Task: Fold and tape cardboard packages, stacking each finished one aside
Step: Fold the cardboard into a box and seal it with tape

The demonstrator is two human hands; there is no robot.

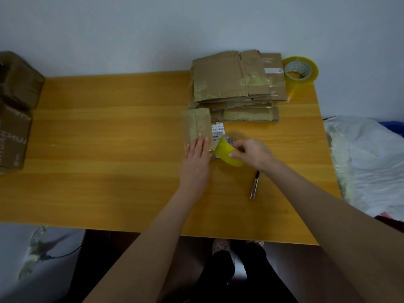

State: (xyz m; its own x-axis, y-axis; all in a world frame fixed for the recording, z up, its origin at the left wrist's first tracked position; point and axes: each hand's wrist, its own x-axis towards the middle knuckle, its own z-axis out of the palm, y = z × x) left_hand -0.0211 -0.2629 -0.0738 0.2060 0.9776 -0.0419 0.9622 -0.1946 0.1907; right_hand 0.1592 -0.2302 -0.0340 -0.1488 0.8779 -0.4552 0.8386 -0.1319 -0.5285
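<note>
A small folded cardboard package (pixel 196 125) with a white shipping label lies on the wooden table (pixel 109 138), just in front of a stack of flattened cardboard pieces (pixel 236 84). My left hand (pixel 196 158) lies flat on the package's near end with straight fingers. My right hand (pixel 253 153) grips a yellow tape roll (pixel 227 153) right beside the package's right edge. A second, larger tape roll (pixel 300 69) stands at the far right corner.
A utility knife (pixel 254 184) lies on the table under my right forearm. Assembled cardboard boxes (pixel 15 110) stand at the table's left end. A white plastic-covered bundle (pixel 367 160) sits off the right edge. A wall rises behind the table.
</note>
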